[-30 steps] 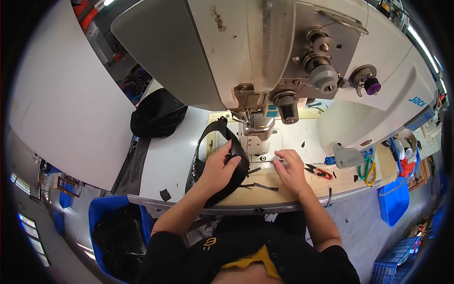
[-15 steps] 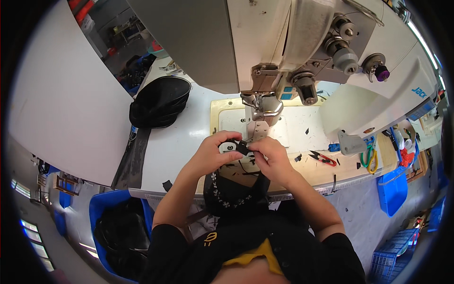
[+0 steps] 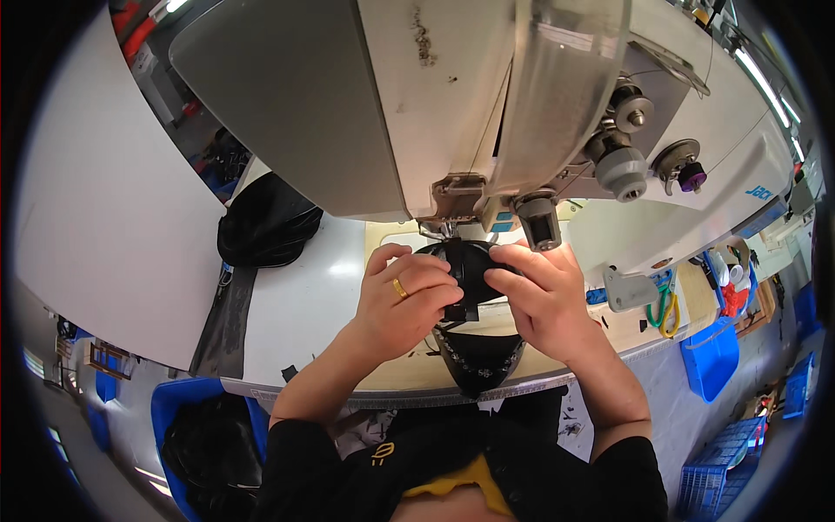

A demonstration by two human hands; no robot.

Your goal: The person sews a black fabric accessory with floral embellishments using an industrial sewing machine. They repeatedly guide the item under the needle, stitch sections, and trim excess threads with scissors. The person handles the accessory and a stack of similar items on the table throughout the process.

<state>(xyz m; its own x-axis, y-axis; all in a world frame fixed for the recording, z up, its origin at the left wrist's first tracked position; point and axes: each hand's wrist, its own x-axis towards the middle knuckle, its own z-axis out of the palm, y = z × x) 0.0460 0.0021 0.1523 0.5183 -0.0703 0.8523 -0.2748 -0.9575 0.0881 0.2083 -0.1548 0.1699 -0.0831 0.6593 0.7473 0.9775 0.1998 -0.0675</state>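
A black curved workpiece [image 3: 481, 361] with a silvery pattern near its lower end lies under the presser foot of the sewing machine [image 3: 448, 230] and reaches down to the table's front edge. What it is, I cannot tell. A short black strap [image 3: 459, 278] stands along its upper part. My left hand [image 3: 402, 300], with a gold ring, has its fingers curled against the strap's left side. On the other side, my right hand [image 3: 544, 291] grips the workpiece's upper right edge, the thumb hidden. The needle area is partly hidden by the machine's head.
Black ribbed pieces [image 3: 268, 222] are stacked at the table's left. A blue bin [image 3: 161, 435] of black pieces stands on the floor left. Scissors [image 3: 668, 309] with green and yellow handles lie at right, near a blue tray [image 3: 709, 361]. The machine's head overhangs my hands.
Both hands have moved from above the near table part up to the needle, spreading apart. The workpiece now lies under the presser foot. My view has shifted closer to the machine.
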